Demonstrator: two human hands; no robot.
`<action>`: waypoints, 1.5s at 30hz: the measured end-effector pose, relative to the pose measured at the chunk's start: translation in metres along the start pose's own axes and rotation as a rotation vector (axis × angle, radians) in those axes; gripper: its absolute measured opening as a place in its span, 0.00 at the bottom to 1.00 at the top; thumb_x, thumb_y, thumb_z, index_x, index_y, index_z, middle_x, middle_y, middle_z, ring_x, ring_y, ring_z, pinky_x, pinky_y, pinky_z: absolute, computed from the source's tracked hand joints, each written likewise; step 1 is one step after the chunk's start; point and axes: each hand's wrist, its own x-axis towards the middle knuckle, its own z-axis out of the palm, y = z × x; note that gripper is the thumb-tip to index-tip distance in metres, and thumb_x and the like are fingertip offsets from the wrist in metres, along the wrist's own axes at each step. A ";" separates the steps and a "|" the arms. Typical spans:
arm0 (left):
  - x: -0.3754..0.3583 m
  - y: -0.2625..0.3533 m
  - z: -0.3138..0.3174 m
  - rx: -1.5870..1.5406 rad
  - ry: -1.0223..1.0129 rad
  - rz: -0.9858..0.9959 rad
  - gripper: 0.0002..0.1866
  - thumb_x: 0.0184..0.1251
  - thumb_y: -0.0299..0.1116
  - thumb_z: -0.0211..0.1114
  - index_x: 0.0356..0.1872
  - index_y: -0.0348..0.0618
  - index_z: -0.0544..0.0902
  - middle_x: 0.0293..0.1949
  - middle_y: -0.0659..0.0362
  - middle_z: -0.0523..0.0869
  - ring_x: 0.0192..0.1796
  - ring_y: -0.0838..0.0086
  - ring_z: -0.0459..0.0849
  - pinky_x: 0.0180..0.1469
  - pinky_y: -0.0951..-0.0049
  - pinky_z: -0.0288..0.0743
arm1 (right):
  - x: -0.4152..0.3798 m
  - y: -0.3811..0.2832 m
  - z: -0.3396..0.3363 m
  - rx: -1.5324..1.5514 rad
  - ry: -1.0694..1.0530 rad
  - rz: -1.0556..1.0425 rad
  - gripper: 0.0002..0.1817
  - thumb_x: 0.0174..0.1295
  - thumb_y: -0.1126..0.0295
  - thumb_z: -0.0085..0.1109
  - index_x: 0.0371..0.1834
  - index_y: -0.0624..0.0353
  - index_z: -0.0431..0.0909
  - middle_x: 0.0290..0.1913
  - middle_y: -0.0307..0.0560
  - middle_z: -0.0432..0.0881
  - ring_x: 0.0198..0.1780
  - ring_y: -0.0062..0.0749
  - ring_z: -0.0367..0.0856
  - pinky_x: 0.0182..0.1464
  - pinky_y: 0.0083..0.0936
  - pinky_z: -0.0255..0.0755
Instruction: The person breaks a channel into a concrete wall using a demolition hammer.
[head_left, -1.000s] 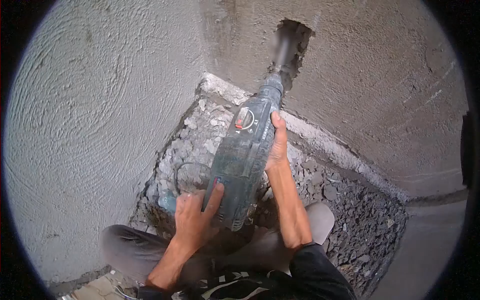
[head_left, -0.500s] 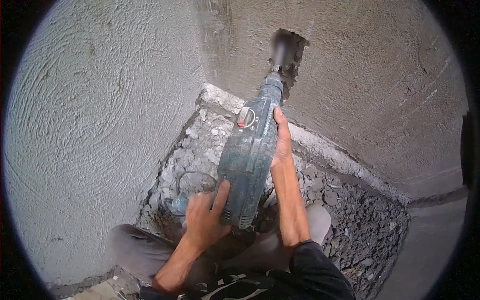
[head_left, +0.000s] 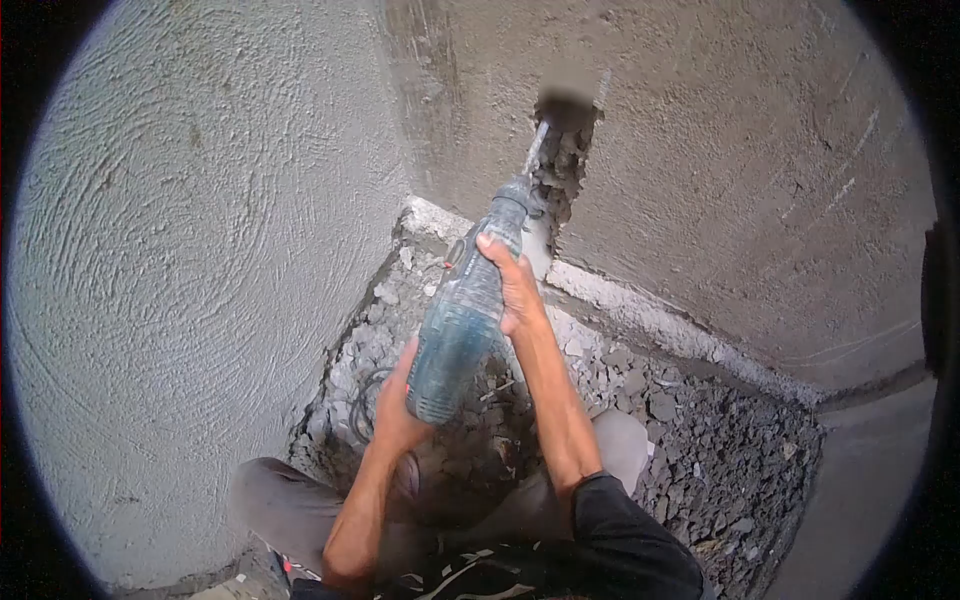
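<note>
Two hands grip a rotary hammer [head_left: 462, 320], and its chisel bit [head_left: 535, 150] points up and away into a ragged hole [head_left: 562, 150] broken into the far wall [head_left: 740, 150], close to the corner where that wall meets the rough swirled plaster of the left wall [head_left: 190, 250]. The right hand [head_left: 512, 285] is wrapped over the front of the tool body, fingers curled around it just behind the chuck, while the left hand [head_left: 395, 405] is clasped about the rear end, low and near the person's knees. Compared with a moment earlier, the hammer has rolled and tilted: the red mode dial that faced the camera is now mostly turned away, the right hand has slid from the side of the housing up onto its top, and the left hand has shifted from the flat side to the butt. The bit also looks thinner and sharper in outline, sitting lower in the opening than before. That reads as a re-aiming of the chisel toward the lower edge of the hole, though whether it is hammering at this instant cannot be told. Broken rubble [head_left: 690, 440] covers the floor below, spreading right, and the person's grey trouser leg [head_left: 290, 500] shows at the near left.
</note>
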 end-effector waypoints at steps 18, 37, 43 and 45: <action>0.050 -0.088 0.028 -0.291 0.102 0.114 0.43 0.47 0.25 0.79 0.69 0.42 0.71 0.57 0.46 0.85 0.59 0.59 0.84 0.60 0.65 0.75 | 0.039 0.025 -0.002 -0.153 0.150 -0.045 0.28 0.56 0.68 0.71 0.58 0.62 0.70 0.42 0.47 0.79 0.37 0.35 0.84 0.39 0.34 0.83; 0.049 -0.069 0.028 -0.266 0.120 0.123 0.42 0.49 0.32 0.80 0.68 0.38 0.71 0.55 0.44 0.86 0.57 0.59 0.86 0.59 0.63 0.77 | 0.026 0.006 0.018 -0.167 0.187 -0.066 0.25 0.55 0.69 0.71 0.52 0.65 0.68 0.37 0.52 0.80 0.31 0.41 0.86 0.31 0.39 0.85; 0.051 -0.080 0.034 -0.265 0.100 0.122 0.44 0.45 0.29 0.81 0.68 0.39 0.71 0.54 0.45 0.86 0.57 0.57 0.86 0.59 0.63 0.77 | 0.027 0.004 0.018 -0.170 0.210 -0.077 0.26 0.54 0.69 0.72 0.51 0.64 0.68 0.36 0.51 0.79 0.32 0.42 0.86 0.32 0.40 0.85; 0.051 -0.083 0.037 -0.280 0.103 0.135 0.45 0.43 0.28 0.81 0.68 0.39 0.71 0.54 0.45 0.86 0.57 0.57 0.86 0.59 0.63 0.77 | 0.025 0.004 0.019 -0.167 0.212 -0.080 0.26 0.54 0.69 0.72 0.51 0.64 0.68 0.36 0.51 0.79 0.32 0.42 0.86 0.32 0.40 0.85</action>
